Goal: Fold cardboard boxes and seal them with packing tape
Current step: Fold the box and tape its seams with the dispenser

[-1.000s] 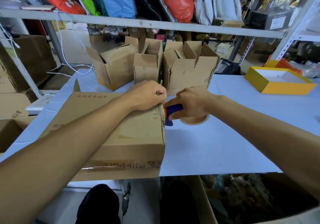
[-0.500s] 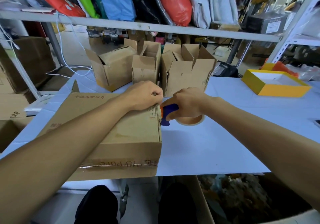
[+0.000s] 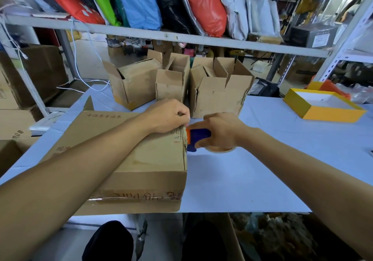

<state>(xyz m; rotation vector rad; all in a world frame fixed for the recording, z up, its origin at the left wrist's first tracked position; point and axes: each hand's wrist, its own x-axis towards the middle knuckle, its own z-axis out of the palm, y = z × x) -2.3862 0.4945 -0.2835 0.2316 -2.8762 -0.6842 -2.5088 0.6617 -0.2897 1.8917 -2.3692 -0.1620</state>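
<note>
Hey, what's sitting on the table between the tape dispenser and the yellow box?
Nothing: in the head view, only bare table lies between the tape dispenser and the yellow box.

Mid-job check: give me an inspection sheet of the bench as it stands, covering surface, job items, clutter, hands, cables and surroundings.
Surface: table with a pale blue cover.
Job's things: large cardboard box lies at the near edge; tape dispenser, blue and orange, is at its right side; three folded open boxes stand behind.
Clutter: yellow tray at far right.
Hands: left hand curled on the big box's top far corner; right hand grips the dispenser.
Cables: white cable hangs from the shelf at left.
Surroundings: shelf of coloured bags above; cartons on the floor at left.
</note>
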